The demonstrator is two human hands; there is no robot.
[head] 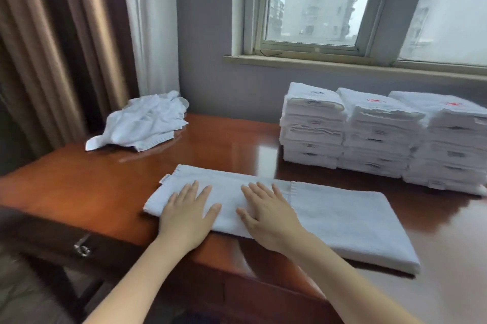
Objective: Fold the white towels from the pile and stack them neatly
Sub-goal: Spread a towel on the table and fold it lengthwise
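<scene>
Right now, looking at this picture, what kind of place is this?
Probably a hotel room, though I can't be sure. Three tall stacks of identical folded white towels stand on a glossy wooden desk with a drawer, and heavy brown curtains hang beside the window.

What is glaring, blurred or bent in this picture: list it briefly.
Head view: daylight from the window glares off the polished table near the folded stacks. Head view: the curtain and drawer handle at left are smeared soft. Head view: the wide lens slants the window's uprights; the left hand, right hand and towel look sharp.
</scene>
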